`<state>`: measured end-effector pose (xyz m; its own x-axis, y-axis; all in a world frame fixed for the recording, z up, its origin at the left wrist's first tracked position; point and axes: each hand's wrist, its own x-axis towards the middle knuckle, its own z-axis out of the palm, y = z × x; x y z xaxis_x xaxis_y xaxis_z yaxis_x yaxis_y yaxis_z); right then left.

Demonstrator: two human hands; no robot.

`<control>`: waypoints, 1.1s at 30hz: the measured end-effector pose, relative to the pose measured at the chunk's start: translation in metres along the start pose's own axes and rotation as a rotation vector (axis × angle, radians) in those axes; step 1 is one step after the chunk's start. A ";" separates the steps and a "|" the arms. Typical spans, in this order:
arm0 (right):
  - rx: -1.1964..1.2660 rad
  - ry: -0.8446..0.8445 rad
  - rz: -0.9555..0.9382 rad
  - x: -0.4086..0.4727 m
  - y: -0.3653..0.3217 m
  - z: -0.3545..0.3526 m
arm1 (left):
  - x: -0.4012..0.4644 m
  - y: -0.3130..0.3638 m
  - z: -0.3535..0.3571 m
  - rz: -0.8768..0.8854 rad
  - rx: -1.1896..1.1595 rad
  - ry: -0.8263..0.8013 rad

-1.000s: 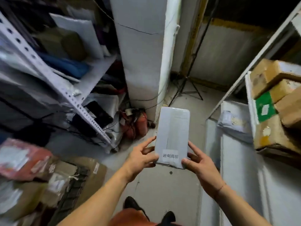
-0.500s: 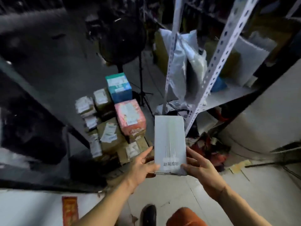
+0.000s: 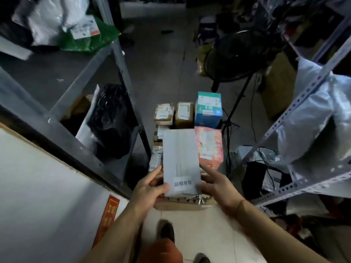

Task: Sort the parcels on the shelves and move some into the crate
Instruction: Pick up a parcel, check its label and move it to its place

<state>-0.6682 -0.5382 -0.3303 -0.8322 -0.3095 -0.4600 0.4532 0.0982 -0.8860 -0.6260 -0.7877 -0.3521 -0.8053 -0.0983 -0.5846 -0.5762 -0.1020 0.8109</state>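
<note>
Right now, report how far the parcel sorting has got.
Done: several parcels, including a teal box and a pink box, sit grouped on the floor. In hand: a grey parcel, gripped by the left hand and right hand above them. Left: bags on the shelves, such as the black bag.

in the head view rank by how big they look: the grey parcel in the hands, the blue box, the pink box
1. grey parcel, though it is nearest the camera, so partly inflated
2. pink box and blue box: too close to rank; the parcel hides part of the pink box

A pale grey parcel [image 3: 180, 158] with a white label, beside pink [image 3: 209, 147], teal-and-blue [image 3: 208, 109] and brown boxes [image 3: 184, 114].
</note>
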 end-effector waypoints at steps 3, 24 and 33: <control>0.031 -0.027 0.030 0.044 -0.015 0.008 | 0.023 0.024 -0.007 0.014 0.003 0.039; 0.047 0.190 -0.020 0.285 -0.131 -0.048 | 0.277 0.188 0.008 0.045 0.060 -0.042; -0.012 0.305 0.088 0.354 -0.138 -0.078 | 0.365 0.218 0.037 -0.033 0.148 -0.103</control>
<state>-1.0503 -0.5872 -0.3760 -0.8484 -0.0019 -0.5293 0.5250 0.1238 -0.8420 -1.0506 -0.8093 -0.3880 -0.7913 0.0058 -0.6114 -0.6107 0.0440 0.7907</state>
